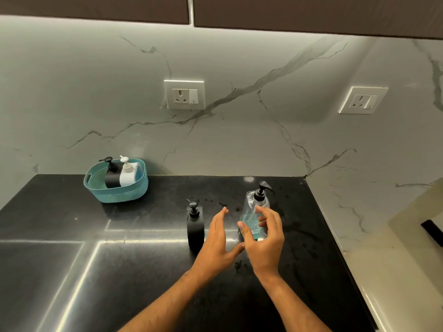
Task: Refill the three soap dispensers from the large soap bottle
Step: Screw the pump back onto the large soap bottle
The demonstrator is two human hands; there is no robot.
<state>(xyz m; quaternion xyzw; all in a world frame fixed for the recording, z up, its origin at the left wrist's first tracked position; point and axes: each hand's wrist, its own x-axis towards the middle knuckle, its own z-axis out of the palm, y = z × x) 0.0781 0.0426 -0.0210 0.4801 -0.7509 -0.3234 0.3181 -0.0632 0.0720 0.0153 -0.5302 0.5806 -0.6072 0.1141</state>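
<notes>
The large clear soap bottle (252,212), with a black pump and blue-green liquid low inside, stands on the black counter (119,259). My right hand (263,238) is against its front, fingers spread and loosely curved, thumb up; a firm grip is not visible. My left hand (219,236) hovers open just left of the bottle, fingers straight. A square black dispenser (195,222) stands left of my left hand. A black dispenser (112,174) and a white dispenser (127,173) sit in the teal basket (119,194).
The basket stands at the back left against the marble wall. Wet spots dot the counter around the bottle. Two wall sockets (184,94) (363,100) sit above. The counter's right edge (335,248) meets a lower pale surface.
</notes>
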